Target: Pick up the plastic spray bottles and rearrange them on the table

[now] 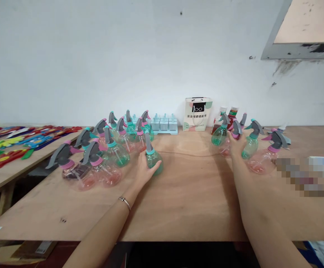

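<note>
My left hand (pixel 145 167) is wrapped round the round body of a green spray bottle (pixel 155 160) with a grey and turquoise head, upright on the table. To its left stands a cluster of pink and green spray bottles, among them a pink one (pixel 111 175) in front and a green one (pixel 119 153) behind. On the right, my right hand (pixel 237 140) grips a pink spray bottle (pixel 236 127) near its neck; its fingers are partly hidden. Around that hand stand a dark green spray bottle (pixel 219 136), a pale green one (pixel 251 145) and a large pink one (pixel 262 160).
Against the wall stand a light blue ice-pop mould (pixel 164 126), a paper bag (pixel 196 115) and red-filled bottles (pixel 232 116). Colourful gloves (pixel 11 152) lie on another table at the left. A blurred patch (pixel 304 176) covers something at the right.
</note>
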`<state>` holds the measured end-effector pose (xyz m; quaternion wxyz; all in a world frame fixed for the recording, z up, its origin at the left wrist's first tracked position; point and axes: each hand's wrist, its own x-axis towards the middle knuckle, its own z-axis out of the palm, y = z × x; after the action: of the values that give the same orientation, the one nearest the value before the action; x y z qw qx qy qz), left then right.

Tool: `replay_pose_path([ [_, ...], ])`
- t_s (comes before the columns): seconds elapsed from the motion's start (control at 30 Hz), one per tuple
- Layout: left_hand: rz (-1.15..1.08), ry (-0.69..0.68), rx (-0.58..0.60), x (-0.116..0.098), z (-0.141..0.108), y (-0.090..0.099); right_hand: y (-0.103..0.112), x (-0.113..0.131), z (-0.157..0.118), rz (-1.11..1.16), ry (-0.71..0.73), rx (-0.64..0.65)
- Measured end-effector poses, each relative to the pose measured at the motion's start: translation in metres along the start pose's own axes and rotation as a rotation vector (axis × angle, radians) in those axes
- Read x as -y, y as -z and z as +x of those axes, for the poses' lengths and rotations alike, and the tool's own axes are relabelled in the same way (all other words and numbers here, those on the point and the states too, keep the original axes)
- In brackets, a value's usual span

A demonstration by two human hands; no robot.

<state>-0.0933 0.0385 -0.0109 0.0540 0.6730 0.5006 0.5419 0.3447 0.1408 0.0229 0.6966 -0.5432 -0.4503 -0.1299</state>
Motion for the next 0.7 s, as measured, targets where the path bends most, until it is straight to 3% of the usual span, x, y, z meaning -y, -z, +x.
replay_pose_path([
  [0.07,-0.026,0.010,0.037,0.000,0.000,0.001,0.000,0.002,-0.002,0.083,0.014,-0.087],
  [0.17,-0.066,0.002,0.113,0.002,-0.001,-0.001,0.000,0.014,0.003,0.152,0.164,-0.245],
  [0.23,-0.116,0.005,0.158,0.004,-0.004,-0.006,-0.002,0.033,0.005,0.177,0.285,-0.250],
  [0.27,-0.147,0.014,0.178,0.005,-0.006,-0.009,-0.005,0.046,0.004,0.192,0.336,-0.191],
  [0.33,-0.200,0.031,0.216,0.003,-0.010,-0.015,-0.010,0.080,-0.007,0.206,0.402,0.096],
  [0.43,-0.212,0.013,0.245,-0.008,-0.017,-0.024,-0.020,0.136,-0.044,0.259,0.446,0.819],
  [0.5,-0.177,-0.008,0.227,-0.017,-0.020,-0.028,-0.025,0.167,-0.075,0.306,0.378,1.205],
  [0.53,-0.147,-0.009,0.214,-0.022,-0.022,-0.030,-0.027,0.178,-0.090,0.347,0.330,1.324],
  [0.6,-0.075,-0.003,0.203,-0.028,-0.026,-0.034,-0.030,0.192,-0.114,0.485,0.231,1.397],
  [0.7,0.021,-0.035,0.248,-0.031,-0.030,-0.037,-0.034,0.197,-0.134,0.683,0.074,1.299],
])
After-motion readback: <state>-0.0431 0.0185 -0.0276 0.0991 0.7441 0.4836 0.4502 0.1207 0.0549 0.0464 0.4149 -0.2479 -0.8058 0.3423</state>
